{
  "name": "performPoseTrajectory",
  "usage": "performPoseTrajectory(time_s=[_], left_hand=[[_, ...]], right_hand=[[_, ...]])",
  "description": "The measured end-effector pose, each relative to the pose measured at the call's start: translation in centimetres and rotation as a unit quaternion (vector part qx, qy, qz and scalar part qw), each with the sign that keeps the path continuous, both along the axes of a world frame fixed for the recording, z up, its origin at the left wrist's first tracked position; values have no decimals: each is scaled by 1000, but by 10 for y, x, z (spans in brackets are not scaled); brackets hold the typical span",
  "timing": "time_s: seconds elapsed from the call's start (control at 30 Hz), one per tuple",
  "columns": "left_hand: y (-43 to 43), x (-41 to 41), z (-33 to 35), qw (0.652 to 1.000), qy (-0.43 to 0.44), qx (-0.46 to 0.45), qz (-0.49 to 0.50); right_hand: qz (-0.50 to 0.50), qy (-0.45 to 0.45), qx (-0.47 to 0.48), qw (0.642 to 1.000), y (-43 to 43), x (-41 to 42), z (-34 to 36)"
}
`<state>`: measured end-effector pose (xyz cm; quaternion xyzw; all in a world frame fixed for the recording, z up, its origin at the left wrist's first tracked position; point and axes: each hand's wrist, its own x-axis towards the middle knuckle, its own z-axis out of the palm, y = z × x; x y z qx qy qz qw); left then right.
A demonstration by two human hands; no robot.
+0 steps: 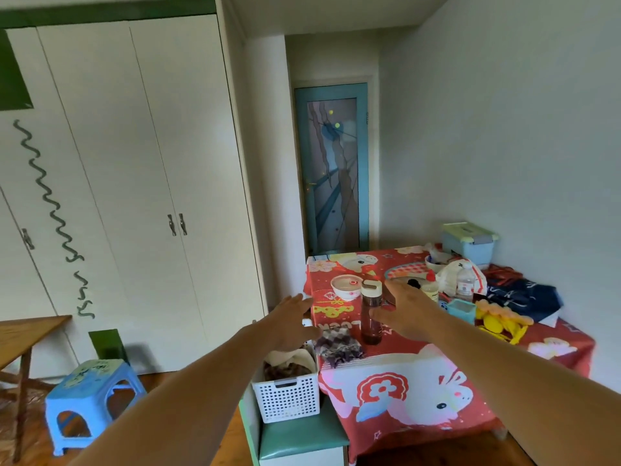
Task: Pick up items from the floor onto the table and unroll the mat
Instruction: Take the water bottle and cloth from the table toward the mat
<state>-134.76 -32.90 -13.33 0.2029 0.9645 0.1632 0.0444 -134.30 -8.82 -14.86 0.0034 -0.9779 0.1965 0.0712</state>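
Both bare forearms reach forward from the bottom of the view toward the table [437,391], which is draped in a red cartoon cloth. The left hand [289,326] is spread, fingers loose and holding nothing, hovering over the table's near left corner, above a white basket [287,395] of cloth that stands beside the table on a low green-topped cabinet [302,435]. The right hand [408,312] is open too, palm turned inward, just right of a dark red bottle [371,314] that stands upright on the cloth; whether the fingers touch it cannot be told. The bottle's long axis is vertical and it stands between the two hands, nearer the right, so that hand looks better placed to take or steady it. A crumpled purple-and-white cloth [339,349] lies just left of the bottle's base. Beyond are a lidded white bowl [346,287], a clear bottle, a blue box and yellow toys. No rolled mat shows. A blue stool [90,398] stands on the wooden floor by white wardrobes; a blue door is at the far end.
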Motion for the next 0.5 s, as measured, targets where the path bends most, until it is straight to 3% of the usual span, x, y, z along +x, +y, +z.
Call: performPoseTrajectory(time_s=[0.5], left_hand=[[40,-188,-129,997,-59,-22,46]], right_hand=[[3,-18,5,1000,43,-196,-83]])
